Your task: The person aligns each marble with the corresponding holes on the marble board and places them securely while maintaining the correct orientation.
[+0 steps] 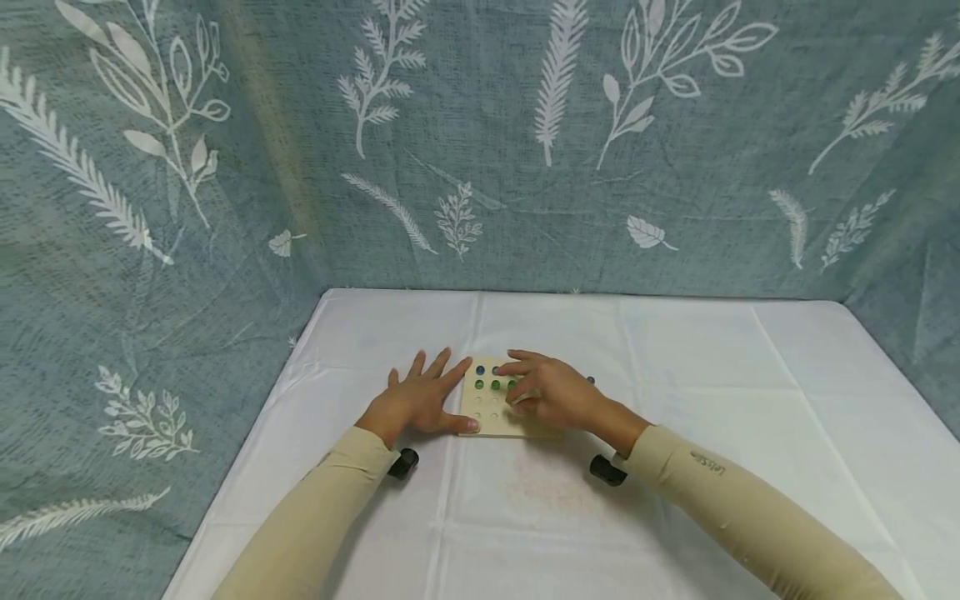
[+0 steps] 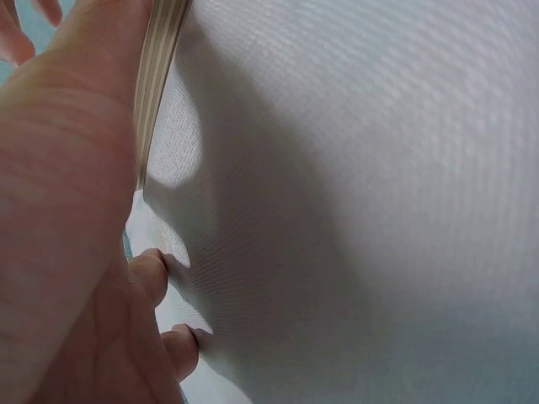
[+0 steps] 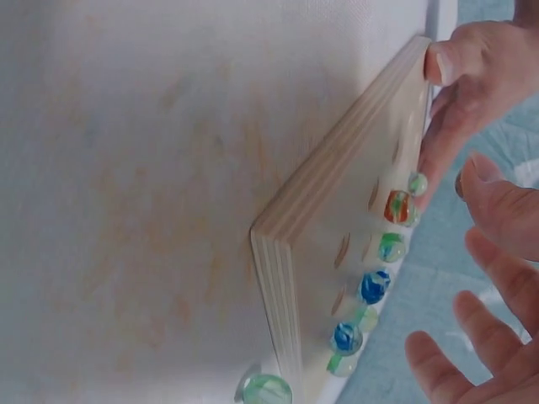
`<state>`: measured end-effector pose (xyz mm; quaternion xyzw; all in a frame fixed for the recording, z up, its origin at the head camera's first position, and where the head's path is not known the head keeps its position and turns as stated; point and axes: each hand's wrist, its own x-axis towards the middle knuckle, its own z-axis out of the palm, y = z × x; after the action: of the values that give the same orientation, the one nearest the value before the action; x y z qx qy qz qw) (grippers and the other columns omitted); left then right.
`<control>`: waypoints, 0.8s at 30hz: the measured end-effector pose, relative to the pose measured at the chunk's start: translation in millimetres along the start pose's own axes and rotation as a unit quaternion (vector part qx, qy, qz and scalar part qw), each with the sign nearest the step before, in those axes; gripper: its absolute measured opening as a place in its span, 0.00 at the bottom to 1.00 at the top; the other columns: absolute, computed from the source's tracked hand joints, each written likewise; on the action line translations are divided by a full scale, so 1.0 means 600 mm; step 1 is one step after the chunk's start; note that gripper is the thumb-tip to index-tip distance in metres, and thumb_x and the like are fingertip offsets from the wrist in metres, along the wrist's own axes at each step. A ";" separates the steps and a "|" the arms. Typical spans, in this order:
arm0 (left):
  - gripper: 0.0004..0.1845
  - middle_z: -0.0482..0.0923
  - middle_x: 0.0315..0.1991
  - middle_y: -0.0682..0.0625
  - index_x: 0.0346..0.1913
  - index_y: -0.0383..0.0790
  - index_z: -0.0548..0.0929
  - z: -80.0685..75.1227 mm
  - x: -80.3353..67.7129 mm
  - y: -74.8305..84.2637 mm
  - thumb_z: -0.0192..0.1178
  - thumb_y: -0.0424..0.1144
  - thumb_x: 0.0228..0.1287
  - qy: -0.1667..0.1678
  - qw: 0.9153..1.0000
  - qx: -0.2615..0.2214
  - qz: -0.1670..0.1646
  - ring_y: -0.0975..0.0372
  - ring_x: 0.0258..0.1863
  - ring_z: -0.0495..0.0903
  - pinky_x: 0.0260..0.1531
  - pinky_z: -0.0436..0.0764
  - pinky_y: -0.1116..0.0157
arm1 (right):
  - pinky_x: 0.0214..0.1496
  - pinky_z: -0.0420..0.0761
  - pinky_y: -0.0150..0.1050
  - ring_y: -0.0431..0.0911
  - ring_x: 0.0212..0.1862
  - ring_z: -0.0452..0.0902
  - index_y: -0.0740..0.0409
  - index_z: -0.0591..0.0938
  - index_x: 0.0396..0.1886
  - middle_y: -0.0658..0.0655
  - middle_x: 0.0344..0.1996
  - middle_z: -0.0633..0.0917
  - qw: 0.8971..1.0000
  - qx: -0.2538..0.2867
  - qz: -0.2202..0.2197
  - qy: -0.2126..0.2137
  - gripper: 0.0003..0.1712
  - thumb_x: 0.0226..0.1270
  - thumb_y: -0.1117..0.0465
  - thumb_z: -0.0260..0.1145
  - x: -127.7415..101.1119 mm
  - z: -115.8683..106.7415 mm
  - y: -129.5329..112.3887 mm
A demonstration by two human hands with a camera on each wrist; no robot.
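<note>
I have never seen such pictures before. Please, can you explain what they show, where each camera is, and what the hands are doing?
A person works with bare hands. One camera sits on the head, one on each wrist. On the white tablecloth lies a wooden board with small hollows; some hold glass marbles. The left hand rests with straight fingers against the board's left edge. The right hand is over the board; whether it pinches a marble is hidden. One marble lies on the cloth beside the board.

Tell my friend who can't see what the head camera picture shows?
Two hands rest at a small wooden board holding blue and green marbles on a white tablecloth. The left hand lies flat against its left edge; the right hand hovers curled over the marbles.
</note>
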<state>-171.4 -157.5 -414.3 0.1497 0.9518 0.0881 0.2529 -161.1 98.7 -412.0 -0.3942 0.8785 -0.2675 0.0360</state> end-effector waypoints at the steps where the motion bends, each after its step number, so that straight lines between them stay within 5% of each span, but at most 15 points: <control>1: 0.58 0.34 0.88 0.43 0.86 0.58 0.45 0.000 0.001 0.000 0.63 0.73 0.62 -0.001 1.000 0.001 0.000 0.37 0.85 0.34 0.76 0.44 0.25 | 0.75 0.74 0.57 0.62 0.78 0.67 0.57 0.94 0.41 0.61 0.66 0.84 1.000 -0.002 -0.002 -0.001 0.07 0.63 0.65 0.76 0.001 0.002 0.000; 24: 0.58 0.33 0.88 0.44 0.86 0.59 0.44 0.002 -0.006 -0.001 0.62 0.74 0.62 -0.001 1.000 0.005 0.004 0.37 0.85 0.33 0.75 0.44 0.25 | 0.76 0.73 0.56 0.61 0.79 0.66 0.55 0.94 0.42 0.58 0.67 0.84 1.000 0.006 -0.016 -0.015 0.07 0.64 0.65 0.76 0.019 0.023 -0.020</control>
<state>-168.4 -159.2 -413.7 0.1551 0.9512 0.0845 0.2530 -157.0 78.4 -416.3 -0.4116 0.8699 -0.2675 0.0469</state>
